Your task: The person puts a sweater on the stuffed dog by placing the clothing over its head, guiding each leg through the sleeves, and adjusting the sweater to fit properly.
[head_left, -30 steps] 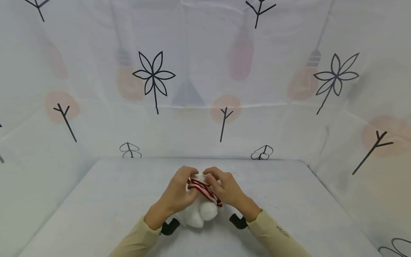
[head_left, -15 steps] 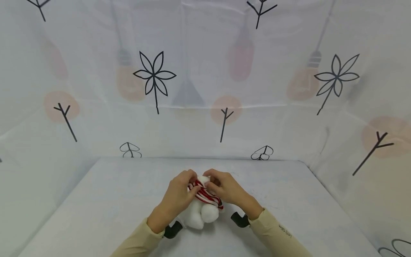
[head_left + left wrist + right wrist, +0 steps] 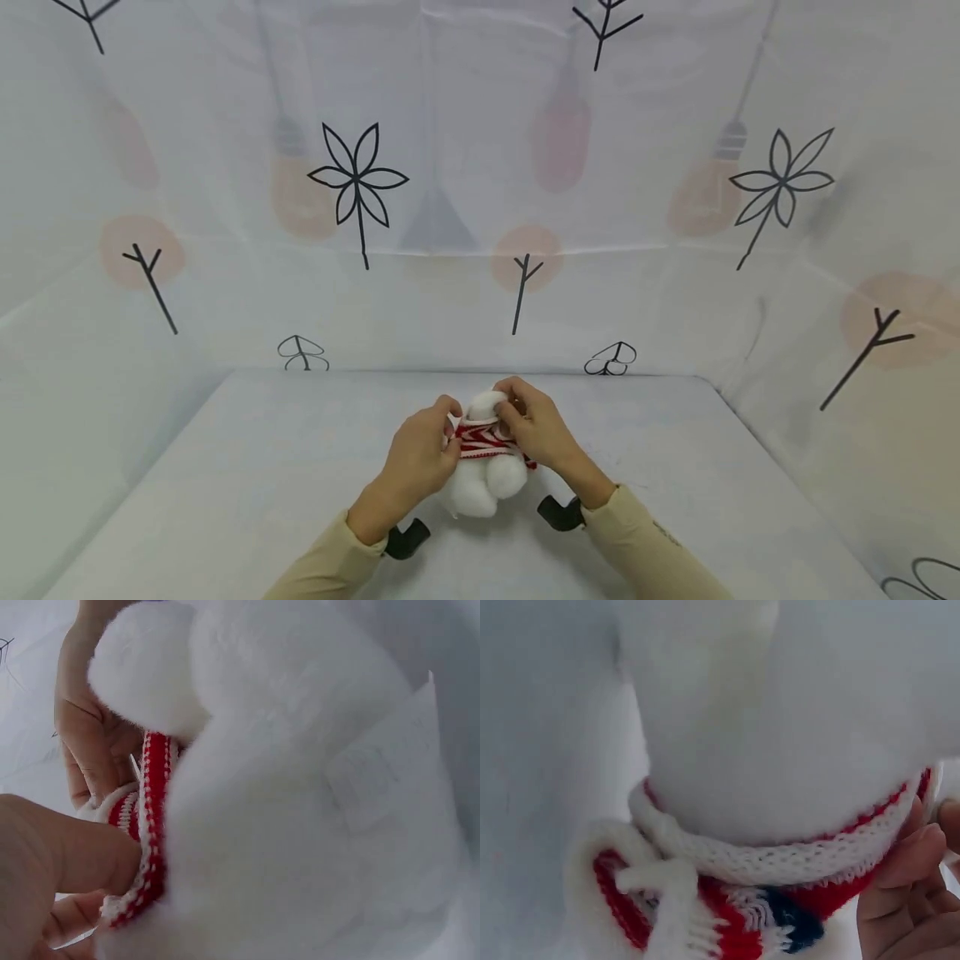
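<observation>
Low at centre of the head view, on the pale table (image 3: 247, 483): a white plush toy (image 3: 480, 487), sat between both hands, kept steady that way for work on its knitted piece. Left hand (image 3: 420, 454) curled against the toy's left side, fingers pinching the red-and-white striped scarf (image 3: 480, 440), probably to hold the band taut. Right hand (image 3: 536, 429) clenched on the same scarf from the upper right, fingertips close to the toy's top. Seen from the left wrist view: striped band (image 3: 150, 825) running down the left of the frame, pressed by a thumb (image 3: 67, 855) against the fluffy body (image 3: 300, 810). Seen from the right wrist view: scarf (image 3: 780, 862) looped round the plush, bunched at lower centre with a dark blue patch; fingertips (image 3: 900, 892) at the right edge gripping it. Behind, across the upper frame, a white backdrop (image 3: 480, 167) printed with leaf and twig shapes.
</observation>
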Action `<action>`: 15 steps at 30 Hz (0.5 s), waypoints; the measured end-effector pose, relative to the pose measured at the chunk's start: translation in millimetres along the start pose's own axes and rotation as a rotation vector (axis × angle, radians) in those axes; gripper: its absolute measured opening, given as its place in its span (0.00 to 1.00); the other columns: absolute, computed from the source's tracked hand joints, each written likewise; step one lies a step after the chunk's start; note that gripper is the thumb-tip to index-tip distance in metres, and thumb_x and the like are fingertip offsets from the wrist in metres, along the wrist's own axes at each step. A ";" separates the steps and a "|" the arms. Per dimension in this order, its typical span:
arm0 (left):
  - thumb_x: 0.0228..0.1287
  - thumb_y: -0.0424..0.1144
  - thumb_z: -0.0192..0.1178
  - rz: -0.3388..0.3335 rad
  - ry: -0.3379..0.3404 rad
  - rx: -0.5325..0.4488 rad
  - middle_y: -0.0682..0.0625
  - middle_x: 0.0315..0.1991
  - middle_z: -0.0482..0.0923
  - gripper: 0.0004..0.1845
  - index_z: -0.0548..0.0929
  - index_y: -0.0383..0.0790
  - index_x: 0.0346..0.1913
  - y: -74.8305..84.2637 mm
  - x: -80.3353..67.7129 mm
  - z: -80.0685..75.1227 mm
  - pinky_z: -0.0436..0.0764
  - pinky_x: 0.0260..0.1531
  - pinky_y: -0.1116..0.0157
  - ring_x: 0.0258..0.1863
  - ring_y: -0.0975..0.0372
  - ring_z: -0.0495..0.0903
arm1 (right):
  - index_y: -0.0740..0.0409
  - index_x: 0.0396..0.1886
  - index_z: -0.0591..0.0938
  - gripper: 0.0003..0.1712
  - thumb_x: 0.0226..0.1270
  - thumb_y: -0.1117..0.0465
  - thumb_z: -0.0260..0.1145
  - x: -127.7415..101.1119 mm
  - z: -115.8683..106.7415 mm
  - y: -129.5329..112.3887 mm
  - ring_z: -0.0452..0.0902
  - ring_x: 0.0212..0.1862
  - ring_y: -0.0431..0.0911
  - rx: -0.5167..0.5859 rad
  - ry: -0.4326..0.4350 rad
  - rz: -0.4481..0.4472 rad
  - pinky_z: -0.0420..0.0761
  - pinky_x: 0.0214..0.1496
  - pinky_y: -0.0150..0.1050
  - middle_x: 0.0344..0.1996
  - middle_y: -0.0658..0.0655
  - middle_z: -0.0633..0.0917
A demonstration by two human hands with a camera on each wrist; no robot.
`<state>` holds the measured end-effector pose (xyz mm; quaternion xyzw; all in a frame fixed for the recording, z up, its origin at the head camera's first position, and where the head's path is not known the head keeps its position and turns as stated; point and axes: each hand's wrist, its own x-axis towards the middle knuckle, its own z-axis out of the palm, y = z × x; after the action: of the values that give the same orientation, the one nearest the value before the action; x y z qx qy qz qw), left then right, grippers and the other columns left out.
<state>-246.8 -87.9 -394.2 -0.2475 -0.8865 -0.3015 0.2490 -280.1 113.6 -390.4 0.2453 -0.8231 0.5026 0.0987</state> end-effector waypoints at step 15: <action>0.47 0.22 0.67 0.056 0.101 -0.150 0.53 0.29 0.76 0.25 0.72 0.35 0.50 -2.2 -2.9 9.5 0.76 0.26 0.70 0.26 0.65 0.76 | 0.45 0.50 0.77 0.12 0.68 0.56 0.63 -6.7 7.6 -6.0 0.73 0.27 0.38 -0.210 -0.172 -0.179 0.76 0.26 0.34 0.30 0.42 0.78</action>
<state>-248.6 -84.1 -403.5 -0.2748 -0.8405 -0.3718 0.2824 -270.7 106.7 -392.0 0.3483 -0.8512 0.3803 0.0974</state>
